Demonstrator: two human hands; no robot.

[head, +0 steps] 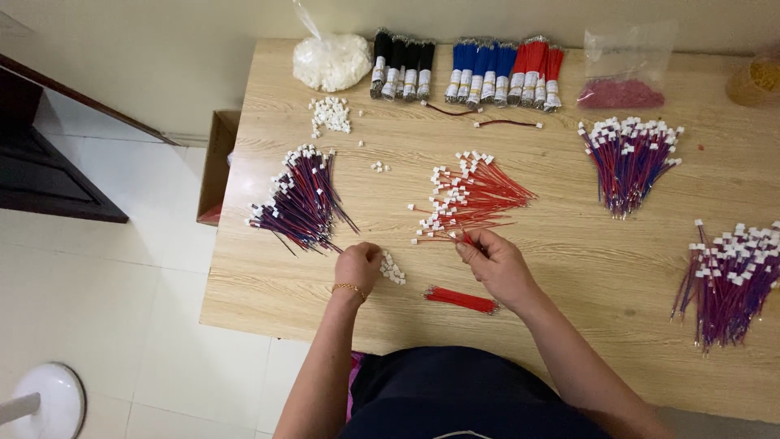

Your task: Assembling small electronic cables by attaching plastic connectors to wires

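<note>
My left hand (358, 264) rests curled on the wooden table (569, 268), its fingers at a small heap of white plastic connectors (393, 269). My right hand (497, 262) pinches a red wire (466, 238) at the near edge of a fan of red wires with white connectors (471, 195). A short bundle of bare red wires (461, 299) lies between my hands, close to the table's front edge. Left of my left hand spreads a pile of red-and-blue wire pairs with white connectors (299, 199).
Bundles of black (402, 67), blue (481, 70) and red wires (536, 71) line the far edge. A bag of white connectors (331, 58) and a bag of pink parts (621, 85) sit there too. Two more red-and-blue piles (630, 158) (731, 276) lie at right. A cardboard box (218, 162) stands on the floor at left.
</note>
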